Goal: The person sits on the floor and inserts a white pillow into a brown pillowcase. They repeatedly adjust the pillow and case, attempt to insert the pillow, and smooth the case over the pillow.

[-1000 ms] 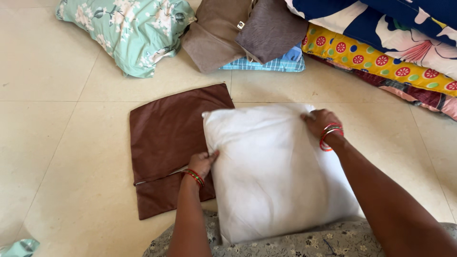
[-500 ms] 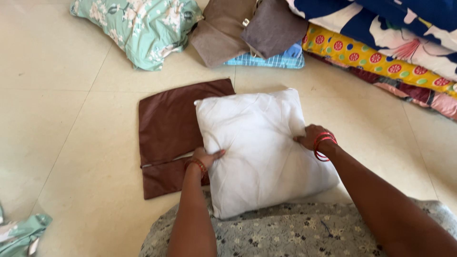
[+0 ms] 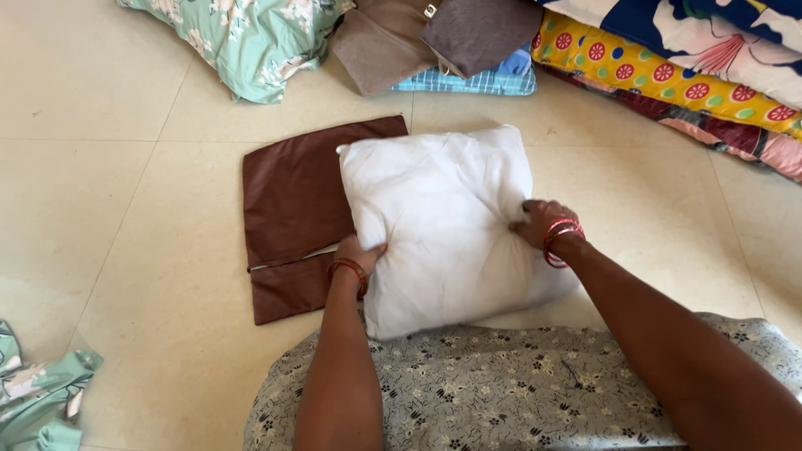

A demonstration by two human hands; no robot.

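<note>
Hands pressing a white pillow insert on a tiled floor, cushions and bedding all around.

Brown cushion cover (image 3: pixel 292 209) lies flat, its right edge tucked under the white pillow insert (image 3: pixel 443 225); behind sit a green floral pillow (image 3: pixel 242 38), two brown cushions (image 3: pixel 434 33) on blue checked cloth (image 3: pixel 493 81), and stacked bright quilts (image 3: pixel 693 67). Left hand (image 3: pixel 357 253) pinches the insert's left edge, fingers closed on the fabric. Right hand (image 3: pixel 541 222), red bangles (image 3: pixel 558 242) at the wrist, grips the right edge, fingers curled in.
</note>
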